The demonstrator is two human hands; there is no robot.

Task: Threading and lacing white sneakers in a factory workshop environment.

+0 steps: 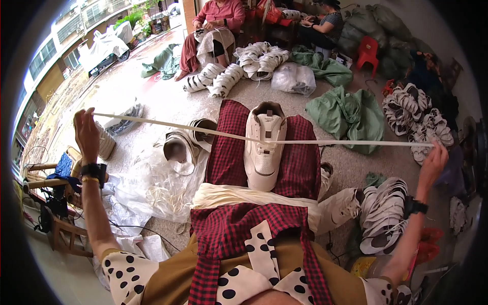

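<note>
A cream sneaker [264, 170] rests on my lap between my knees, toe toward me. A long cream shoelace [203, 131] runs through its front and stretches out taut to both sides. My left hand [86, 134], raised at the far left, pinches one end. Out at the right, my right hand [433, 161] is closed on the other end. Behind the shoe's toe, nearer my body, a thick bundle of cream laces [239, 197] lies across my lap over a red and black checked apron [244, 219].
Beside my left leg, loose laces lie on clear plastic [152, 175] near more shoes [180, 152]. Stacked shoes [384, 216] stand at my right. Green sacks [348, 116], shoe piles [262, 60] and a red stool [367, 52] are farther off. Two people sit at the back.
</note>
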